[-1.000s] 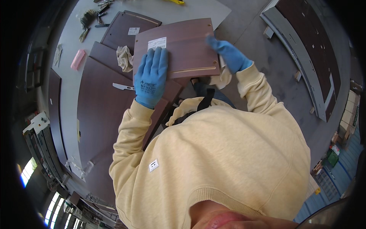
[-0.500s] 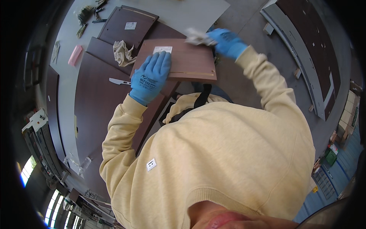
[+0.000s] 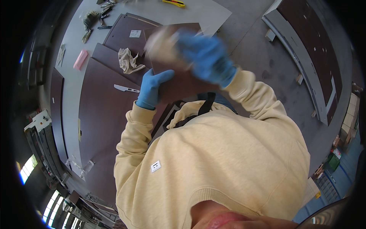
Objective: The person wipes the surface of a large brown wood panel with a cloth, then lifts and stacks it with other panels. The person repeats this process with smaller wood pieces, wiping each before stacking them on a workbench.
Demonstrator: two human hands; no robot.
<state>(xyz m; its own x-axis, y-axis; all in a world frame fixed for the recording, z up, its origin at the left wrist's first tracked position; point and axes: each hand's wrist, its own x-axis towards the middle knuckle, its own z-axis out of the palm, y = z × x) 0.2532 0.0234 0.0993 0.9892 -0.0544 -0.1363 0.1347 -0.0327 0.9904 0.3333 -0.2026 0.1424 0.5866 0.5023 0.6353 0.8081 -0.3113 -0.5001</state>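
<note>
- Brown panel (image 3: 177, 86): in front of the person's body, over the bench's near side. It looks like flat, stiff board, probably moderately heavy; its smooth face may slip under gloves, and its corners could chip.
- Left hand (image 3: 150, 89): at the panel's left edge, thumb across the face, gap closed on the board; the other fingers are mostly hidden. An edge grip like this, matched on the opposite side, should suit lifting.
- Right hand (image 3: 206, 57): blurred above the panel, fingers seemingly curled on a pale cloth (image 3: 164, 45), soft and light; their exact closure is unclear.
- White knife (image 3: 126, 88) and crumpled rag (image 3: 129, 63): left of the panel, on larger boards.
- Bench (image 3: 217, 17): grey, beyond, carrying a yellow cutter (image 3: 174, 3).
</note>
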